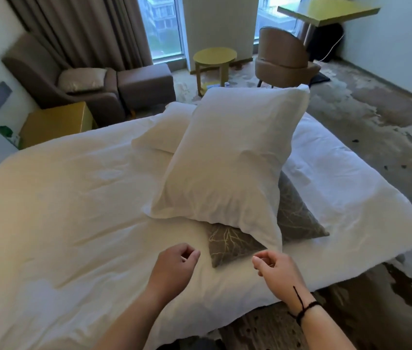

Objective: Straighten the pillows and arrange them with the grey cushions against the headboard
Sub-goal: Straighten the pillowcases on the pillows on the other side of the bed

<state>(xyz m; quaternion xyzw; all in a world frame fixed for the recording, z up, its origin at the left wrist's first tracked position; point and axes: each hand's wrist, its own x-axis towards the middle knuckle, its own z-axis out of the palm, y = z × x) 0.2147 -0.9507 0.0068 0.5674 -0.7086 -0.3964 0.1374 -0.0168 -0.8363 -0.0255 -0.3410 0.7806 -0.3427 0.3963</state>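
Observation:
A large white pillow (227, 160) lies tilted across the middle of the bed, resting on a grey cushion (230, 245) with a pale branch pattern. More grey cushion (298, 215) shows to the pillow's right; I cannot tell whether it is a second one. Behind the big pillow a second white pillow (160, 133) lies flat. My left hand (175, 261) hovers over the duvet just left of the grey cushion's near corner, fingers loosely curled, holding nothing. On the other side of that corner my right hand (274, 267) is also loosely curled and empty. No headboard is in view.
The white duvet (68, 210) covers the bed. Beyond it stand a brown armchair (56, 77) with a beige cushion, a footstool (144, 82), a yellow round table (213, 59), a tan chair (284, 59) and a yellow desk (328, 10). A yellow nightstand (56, 123) is at left.

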